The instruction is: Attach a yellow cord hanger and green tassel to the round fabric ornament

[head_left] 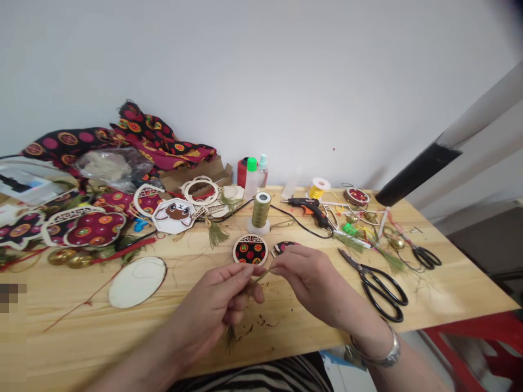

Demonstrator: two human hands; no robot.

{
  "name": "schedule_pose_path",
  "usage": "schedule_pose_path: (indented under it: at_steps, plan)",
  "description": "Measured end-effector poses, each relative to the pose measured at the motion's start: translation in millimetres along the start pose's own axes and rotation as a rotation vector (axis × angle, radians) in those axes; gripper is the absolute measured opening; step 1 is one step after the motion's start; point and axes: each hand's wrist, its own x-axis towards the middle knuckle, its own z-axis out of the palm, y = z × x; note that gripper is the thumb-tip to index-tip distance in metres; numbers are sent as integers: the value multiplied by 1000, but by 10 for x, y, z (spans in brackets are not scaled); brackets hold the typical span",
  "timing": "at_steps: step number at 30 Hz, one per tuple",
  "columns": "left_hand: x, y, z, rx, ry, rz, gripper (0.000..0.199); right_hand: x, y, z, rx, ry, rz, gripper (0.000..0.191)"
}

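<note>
My left hand point(229, 291) is closed in a pinch on a thin olive-green cord point(261, 276) near the middle of the table. My right hand point(302, 272), with a silver bracelet at the wrist, pinches the same cord from the other side, the fingertips of both hands close together. A dark green tassel point(231, 336) hangs below my left hand. Just behind the hands lies a round wooden-framed ornament point(250, 251) with black and red patterned fabric. A second patterned piece point(285, 247) is partly hidden by my right hand. Behind them stands a spool of olive thread point(260, 211).
Large black-handled scissors point(382, 286) lie to the right, smaller scissors point(426, 257) beyond. A glue gun point(310, 209) with its cable sits behind. Patterned fabric point(155, 133) and ornaments fill the left. A white oval piece point(138, 282) lies front left.
</note>
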Motion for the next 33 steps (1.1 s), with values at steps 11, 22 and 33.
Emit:
schedule_pose_path:
  at_steps: [11, 22, 33]
  plan:
    - [-21, 18, 16, 136, -36, 52, 31, -6, 25, -4, 56, -3, 75, 21]
    - [-25, 20, 8, 140, -37, -16, 29, 18, 19, -5, 100, -51, 69, 20]
    - [2, 8, 2, 385, 45, 63, 31, -25, 5, -43, 141, 88, -128, 30]
